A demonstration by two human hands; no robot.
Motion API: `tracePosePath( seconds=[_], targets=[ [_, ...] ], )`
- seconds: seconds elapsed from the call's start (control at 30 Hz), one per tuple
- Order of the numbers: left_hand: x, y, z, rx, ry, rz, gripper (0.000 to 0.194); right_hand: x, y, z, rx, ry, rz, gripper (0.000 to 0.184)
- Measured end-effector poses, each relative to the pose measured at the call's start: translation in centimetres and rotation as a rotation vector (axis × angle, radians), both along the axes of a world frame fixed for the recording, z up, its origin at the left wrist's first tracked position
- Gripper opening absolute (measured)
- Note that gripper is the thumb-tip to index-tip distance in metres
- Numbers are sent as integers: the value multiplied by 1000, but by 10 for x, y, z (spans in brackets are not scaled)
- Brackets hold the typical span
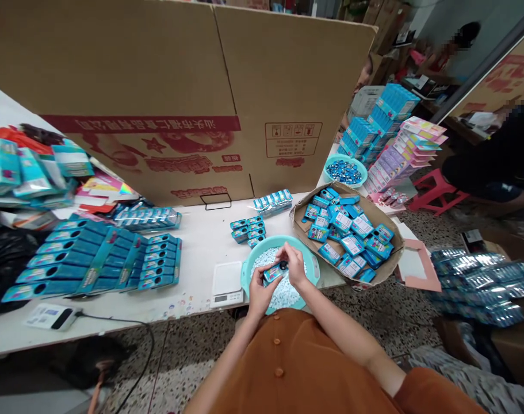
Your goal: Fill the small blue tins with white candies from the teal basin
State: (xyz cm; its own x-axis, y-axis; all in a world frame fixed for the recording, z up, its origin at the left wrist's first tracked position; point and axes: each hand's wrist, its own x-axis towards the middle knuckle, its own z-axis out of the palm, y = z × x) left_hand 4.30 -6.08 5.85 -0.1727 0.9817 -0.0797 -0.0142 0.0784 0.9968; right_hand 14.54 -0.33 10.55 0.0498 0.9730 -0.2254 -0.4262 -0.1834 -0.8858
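**Small blue printed box [272, 273]: held in both hands above a pellet basin**

Rows of long blue cartons [89, 259] are lying side by side on the white desk [201, 253], and a digital scale [226, 282] is standing near its front edge. The left hand [257, 287] is closing around the lower end of the box, its fingers wrapped firmly on the printed card. The right hand [294, 265] is pinching the upper end, shut on the box and on a small dark part there that is too small to identify. The box is hovering above a teal plastic basin [316, 267] heaped with white pellets [284, 296], and the view does not show it touching them. A short stack of small blue boxes [248, 230] is standing just behind the basin. Further along, a flattened cardboard tray [376, 215] is carrying loose blue packs, with one corner reaching past the desk edge, and a blue bowl [365, 172] is holding wrapped items behind it. Shrink-wrapped blue packs [473, 284] are lying beyond the desk at far right.

Risks, as judged: the box is small and the pinch is fine, so a slip could drop it among the pellets. Hard pressing could scatter pellets past the rim toward the scale. A swinging elbow could catch the basin or the overhanging tray, sending packs to the floor.
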Motion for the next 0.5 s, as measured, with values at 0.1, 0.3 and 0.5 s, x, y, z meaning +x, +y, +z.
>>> tracePosePath(
  seconds=[0.1,0.3,0.5],
  targets=[
    [0,2,3,-8,-1,4,40,0,1,4,-16,-12,-7,41],
    [-4,-1,-4,-73,-101,19,43,0,-3,3,27,-7,27,38],
    [-9,-8,-4,-215,-239,104,46,2,10,-7,-87,258,50,39]
  ],
)
